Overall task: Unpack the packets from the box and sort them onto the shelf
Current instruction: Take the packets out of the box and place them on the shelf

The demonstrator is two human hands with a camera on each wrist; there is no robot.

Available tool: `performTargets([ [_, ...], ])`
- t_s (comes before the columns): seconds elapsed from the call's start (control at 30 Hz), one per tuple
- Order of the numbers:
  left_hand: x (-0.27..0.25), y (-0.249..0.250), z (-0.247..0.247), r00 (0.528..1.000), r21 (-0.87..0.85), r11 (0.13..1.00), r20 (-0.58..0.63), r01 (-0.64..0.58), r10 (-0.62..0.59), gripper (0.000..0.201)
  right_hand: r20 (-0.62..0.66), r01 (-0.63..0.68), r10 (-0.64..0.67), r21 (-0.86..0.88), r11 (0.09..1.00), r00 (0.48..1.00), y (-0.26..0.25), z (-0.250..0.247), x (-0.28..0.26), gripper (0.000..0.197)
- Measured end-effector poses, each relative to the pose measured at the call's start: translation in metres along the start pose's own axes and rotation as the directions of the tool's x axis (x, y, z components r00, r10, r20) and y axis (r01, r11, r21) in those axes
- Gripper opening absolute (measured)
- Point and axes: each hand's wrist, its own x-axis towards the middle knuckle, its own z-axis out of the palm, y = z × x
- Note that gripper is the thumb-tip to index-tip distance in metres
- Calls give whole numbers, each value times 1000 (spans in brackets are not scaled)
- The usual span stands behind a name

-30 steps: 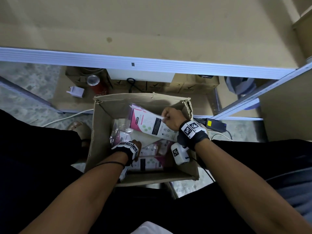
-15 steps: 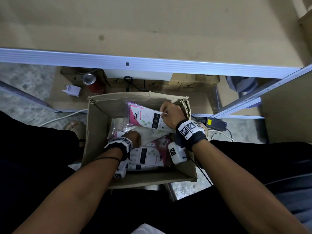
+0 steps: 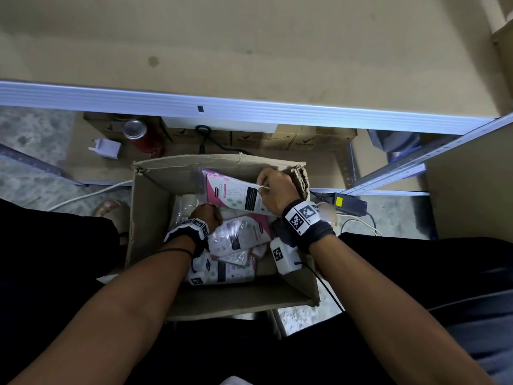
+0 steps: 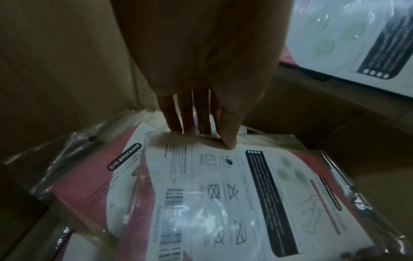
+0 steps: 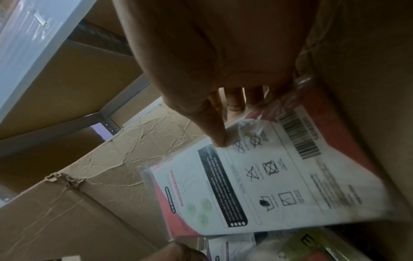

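Both hands are down inside the cardboard box (image 3: 155, 218), which sits on the floor just in front of the shelf (image 3: 249, 115). The right hand (image 3: 277, 190) is up near the far right corner of the box, thumb and fingers pinching the top edge of a pink-and-white packet (image 3: 236, 195) — the right wrist view shows the thumb (image 5: 214, 130) pressed on the printed face and the fingers curled behind the sealed edge. That packet hangs tilted from the pinch, its long axis running down and to the left, away from the hand and toward the middle of the box, with its lower end near the pile. The left hand (image 3: 208, 215) is lower and further in, at the left of the heap; its wrist view shows the fingers (image 4: 190, 113) tucked behind the top edge of another packet (image 4: 234, 194) and the thumb on the front, so it grips that one too. This second packet lies nearly flat on the rest of the packets (image 3: 230, 262), its length stretching back toward the person's body, away from the fingertips. To my eye, the right hand's packet is the nearer to coming out: it is already half raised and close to the box rim, and the shelf lies just beyond that rim, so a lift up and forward would clear it. The left packet has to peel off its neighbours first, and the slick plastic wrap may drag one along.
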Motion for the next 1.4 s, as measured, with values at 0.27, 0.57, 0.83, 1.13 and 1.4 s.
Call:
performTargets([
  [0.27, -12, 1, -2, 999, -25, 999, -36, 31, -32, 16, -4, 10, -10, -47, 999, 1000, -3, 1, 0, 12],
  [0.57, -38, 6, -5, 994, -101, 990, -27, 103, -106, 19, -37, 53, -61, -183, 982, 997, -16, 6, -11, 10],
  [0.83, -69, 21, -38, 995, 56, 996, -62, -70, 74, 15, -68, 70, -89, -239, 969, 994, -31, -3, -28, 17],
  [1.13, -116, 42, -94, 946, 293, 914, -76, -281, 315, 11, -126, 116, -157, -282, 952, 980, -51, -19, -63, 19],
  [1.4, -168, 83, -144, 867, 381, 823, -98, -422, 489, 13, -209, 177, -251, -318, 931, 945, -75, -70, -104, 20],
])
